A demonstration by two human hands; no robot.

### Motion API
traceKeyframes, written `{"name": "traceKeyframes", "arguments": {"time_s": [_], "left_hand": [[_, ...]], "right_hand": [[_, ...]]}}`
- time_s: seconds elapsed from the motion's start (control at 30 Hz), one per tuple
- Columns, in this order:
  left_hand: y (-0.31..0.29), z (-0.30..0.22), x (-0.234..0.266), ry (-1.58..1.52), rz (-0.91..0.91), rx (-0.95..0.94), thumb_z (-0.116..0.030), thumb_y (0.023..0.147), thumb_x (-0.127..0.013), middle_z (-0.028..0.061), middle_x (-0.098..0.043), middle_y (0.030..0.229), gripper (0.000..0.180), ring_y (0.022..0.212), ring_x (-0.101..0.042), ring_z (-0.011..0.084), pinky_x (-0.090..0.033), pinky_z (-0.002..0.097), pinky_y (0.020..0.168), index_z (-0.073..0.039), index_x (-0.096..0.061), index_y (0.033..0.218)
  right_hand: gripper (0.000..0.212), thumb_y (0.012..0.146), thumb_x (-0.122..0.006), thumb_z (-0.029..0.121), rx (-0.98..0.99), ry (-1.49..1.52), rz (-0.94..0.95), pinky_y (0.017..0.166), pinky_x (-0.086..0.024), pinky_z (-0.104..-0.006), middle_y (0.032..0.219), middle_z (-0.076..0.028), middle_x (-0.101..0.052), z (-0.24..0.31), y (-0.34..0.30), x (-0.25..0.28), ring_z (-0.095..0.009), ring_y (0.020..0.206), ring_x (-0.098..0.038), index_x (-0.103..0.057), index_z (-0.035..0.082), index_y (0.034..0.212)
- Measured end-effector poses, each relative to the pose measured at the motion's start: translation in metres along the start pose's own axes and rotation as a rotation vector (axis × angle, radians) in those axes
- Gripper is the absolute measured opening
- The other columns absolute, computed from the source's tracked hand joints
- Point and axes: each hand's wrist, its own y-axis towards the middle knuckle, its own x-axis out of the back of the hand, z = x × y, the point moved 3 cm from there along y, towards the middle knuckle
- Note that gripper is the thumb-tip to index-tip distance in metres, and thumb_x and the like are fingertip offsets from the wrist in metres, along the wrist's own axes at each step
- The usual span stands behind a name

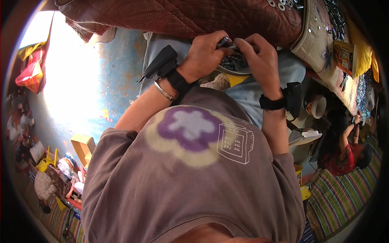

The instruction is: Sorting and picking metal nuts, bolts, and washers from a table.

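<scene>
Both my hands are raised close together over my lap, at the edge of a brown quilted cover (pixel 182 18). My left hand (pixel 202 54) is closed around a short, dark, shiny metal piece (pixel 223 41). Fingers and thumb of my right hand (pixel 261 58) pinch together right beside it, at a small metal part whose kind I cannot make out. Just beneath the hands, a shallow container holds many small dark metal pieces (pixel 234 64), partly hidden by my fingers.
Flat metal washers (pixel 281 5) lie on the cover at the upper right. Beyond them are a pale patterned cloth (pixel 310 38), loose screws (pixel 335 18) and an orange box (pixel 344 56). A white bucket (pixel 319 107) stands at right, near another person in red (pixel 340 162). An open cardboard box (pixel 83 148) sits at left.
</scene>
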Motion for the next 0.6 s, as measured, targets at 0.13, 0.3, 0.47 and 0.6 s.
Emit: {"name": "traceKeyframes", "arguments": {"time_s": [0.13, 0.3, 0.47, 0.6], "left_hand": [[0.001, 0.003, -0.005, -0.222, 0.006, 0.049, -0.006, 0.081, -0.065, -0.0012, -0.056, 0.069, 0.011, 0.06, -0.051, 0.0051, -0.043, 0.0224, 0.053, -0.002, -0.059, 0.09], [0.003, 0.007, 0.003, -0.246, -0.004, 0.215, -0.005, 0.082, -0.065, -0.0017, -0.055, 0.068, 0.011, 0.057, -0.049, 0.0037, -0.041, 0.0194, 0.051, -0.003, -0.059, 0.091], [0.007, 0.012, 0.007, -0.4, -0.029, 0.217, -0.006, 0.082, -0.065, -0.0017, -0.055, 0.063, 0.015, 0.052, -0.048, 0.003, -0.036, 0.0185, 0.045, -0.004, -0.058, 0.095], [0.007, 0.004, 0.001, -0.317, 0.007, 0.212, -0.009, 0.083, -0.064, -0.0005, -0.055, 0.062, 0.014, 0.051, -0.048, 0.0041, -0.036, 0.0197, 0.045, -0.004, -0.059, 0.095]], "right_hand": [[0.037, 0.09, -0.058, 0.023, 0.097, 0.522, -0.091, 0.079, -0.045, -0.0255, 0.095, -0.011, -0.063, 0.0, 0.004, -0.004, -0.014, 0.09, -0.058, -0.054, -0.004, 0.114], [0.058, 0.095, -0.048, 0.033, 0.333, 0.28, -0.028, 0.102, -0.034, -0.0328, 0.137, -0.022, -0.042, 0.01, -0.027, -0.015, -0.028, 0.125, -0.045, -0.036, -0.006, 0.136], [0.058, 0.096, -0.047, 0.031, 0.259, 0.543, -0.015, 0.104, -0.032, -0.0331, 0.136, -0.023, -0.042, 0.009, -0.04, -0.01, -0.028, 0.127, -0.042, -0.033, -0.007, 0.137], [0.054, 0.095, -0.049, 0.029, 0.179, 0.533, -0.113, 0.101, -0.036, -0.0315, 0.131, -0.022, -0.048, -0.008, -0.021, 0.004, -0.025, 0.123, -0.046, -0.038, -0.007, 0.133]]}}
